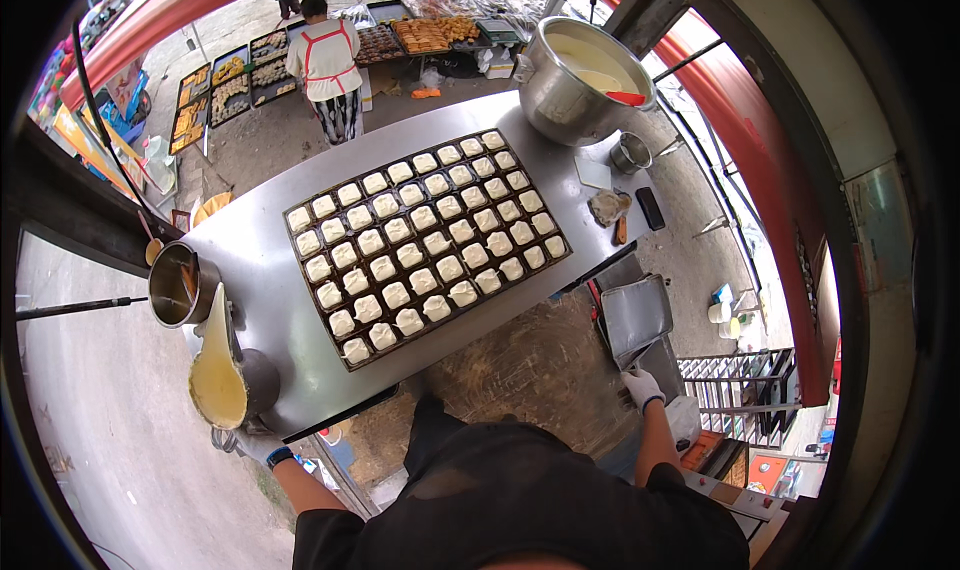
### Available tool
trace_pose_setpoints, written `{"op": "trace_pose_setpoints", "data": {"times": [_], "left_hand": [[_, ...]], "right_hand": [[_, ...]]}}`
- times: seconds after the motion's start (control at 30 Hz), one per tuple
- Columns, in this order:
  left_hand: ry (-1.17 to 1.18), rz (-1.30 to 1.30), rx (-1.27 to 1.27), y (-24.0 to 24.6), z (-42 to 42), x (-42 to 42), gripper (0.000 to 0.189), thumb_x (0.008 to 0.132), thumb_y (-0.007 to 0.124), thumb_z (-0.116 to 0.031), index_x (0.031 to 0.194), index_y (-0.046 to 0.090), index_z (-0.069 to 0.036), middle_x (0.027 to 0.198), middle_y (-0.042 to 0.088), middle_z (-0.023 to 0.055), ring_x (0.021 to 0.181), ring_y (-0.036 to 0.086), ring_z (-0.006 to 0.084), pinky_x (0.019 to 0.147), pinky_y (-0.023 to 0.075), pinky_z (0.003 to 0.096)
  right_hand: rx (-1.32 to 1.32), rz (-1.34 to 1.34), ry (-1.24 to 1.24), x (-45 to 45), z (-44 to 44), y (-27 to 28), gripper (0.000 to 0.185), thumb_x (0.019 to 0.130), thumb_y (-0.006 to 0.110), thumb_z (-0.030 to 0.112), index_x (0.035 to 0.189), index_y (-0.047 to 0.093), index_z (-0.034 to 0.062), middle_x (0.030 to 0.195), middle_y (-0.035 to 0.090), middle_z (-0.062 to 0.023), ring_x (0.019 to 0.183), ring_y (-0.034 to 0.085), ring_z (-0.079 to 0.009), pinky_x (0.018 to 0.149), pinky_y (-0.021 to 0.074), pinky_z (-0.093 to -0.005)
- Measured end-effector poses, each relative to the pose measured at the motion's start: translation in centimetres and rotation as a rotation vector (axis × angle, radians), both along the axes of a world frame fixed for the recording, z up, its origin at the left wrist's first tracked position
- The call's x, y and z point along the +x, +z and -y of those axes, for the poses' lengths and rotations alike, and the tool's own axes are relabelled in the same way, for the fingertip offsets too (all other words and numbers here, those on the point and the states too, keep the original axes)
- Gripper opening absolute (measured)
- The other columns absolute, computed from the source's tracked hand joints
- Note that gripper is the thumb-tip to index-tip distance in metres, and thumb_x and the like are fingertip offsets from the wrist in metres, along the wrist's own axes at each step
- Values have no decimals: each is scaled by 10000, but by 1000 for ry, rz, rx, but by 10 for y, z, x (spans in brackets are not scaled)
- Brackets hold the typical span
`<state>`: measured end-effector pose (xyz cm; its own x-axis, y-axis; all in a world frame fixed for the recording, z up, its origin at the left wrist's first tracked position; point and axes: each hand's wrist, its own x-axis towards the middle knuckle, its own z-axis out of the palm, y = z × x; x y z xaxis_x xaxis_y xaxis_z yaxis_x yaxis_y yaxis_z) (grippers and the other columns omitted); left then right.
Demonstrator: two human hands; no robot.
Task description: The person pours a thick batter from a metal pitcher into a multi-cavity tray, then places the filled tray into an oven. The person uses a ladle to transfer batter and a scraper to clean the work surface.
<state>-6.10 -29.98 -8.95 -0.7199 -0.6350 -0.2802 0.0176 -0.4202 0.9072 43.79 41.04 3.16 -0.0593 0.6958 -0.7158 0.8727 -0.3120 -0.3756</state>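
My left hand (259, 446), in a white glove, is at the handle end of a metal batter dispenser (259, 382) at the table's near left corner. Pale yellow batter fills its wide mouth and coats its long pointed lip; my fingertips are partly hidden. On my right, my gloved right hand (641, 388) is at the lower corner of a rectangular metal tray (637, 319); whether the fingers close on it is unclear. Before me, a dark multi-cavity baking mould (341, 277) lies slanted on the steel table (262, 270), its square cavities topped with white, cream-like filling (409, 255).
A large steel pot (555, 105) of batter with a red-handled tool stands far right. Nearby are a metal cup (631, 152), a scraper (621, 230) and a dark phone-like object (650, 208). A smaller pot (180, 285) stands left. Beyond, a person (326, 60) faces pastry trays (230, 94).
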Motion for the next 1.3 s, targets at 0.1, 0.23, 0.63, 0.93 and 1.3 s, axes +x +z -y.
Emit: {"op": "trace_pose_setpoints", "data": {"times": [0.1,0.23,0.63,0.93,1.3], "left_hand": [[16,-52,44,7,-11,-3,481,1137,565,-328,1521,613,-41,1534,615,201,1381,610,366,1217,477,487],[-62,-58,141,11,-16,9,551,1106,657,-393,1482,621,8,1498,643,181,1378,618,326,1198,494,452],[-825,440,229,-69,-151,164,451,1024,707,-602,908,614,-176,883,641,4,826,595,218,754,473,408],[-2043,455,-1017,-21,-443,364,522,1044,679,-503,1203,745,-11,889,713,35,757,639,152,703,507,345],[-2257,285,-1269,-33,-522,379,677,1045,621,-554,1346,718,45,1173,787,169,1074,724,281,962,532,412]], "right_hand": [[34,-44,42,15,4,12,445,1073,652,318,1385,630,1,899,761,-163,630,720,-256,548,585,-413],[121,-61,30,91,2,6,417,1064,665,304,1363,662,12,911,765,-126,647,722,-215,557,570,-383],[597,573,-543,538,94,6,605,1007,695,473,1453,656,66,1345,747,-237,1289,693,-439,1073,548,-518],[216,1434,-1178,800,323,70,633,1012,625,570,1571,543,283,1562,621,-106,1373,641,-395,1086,521,-642],[209,590,-1262,903,418,55,628,952,741,388,1473,622,59,1065,731,-161,742,711,-296,593,554,-457]]}}
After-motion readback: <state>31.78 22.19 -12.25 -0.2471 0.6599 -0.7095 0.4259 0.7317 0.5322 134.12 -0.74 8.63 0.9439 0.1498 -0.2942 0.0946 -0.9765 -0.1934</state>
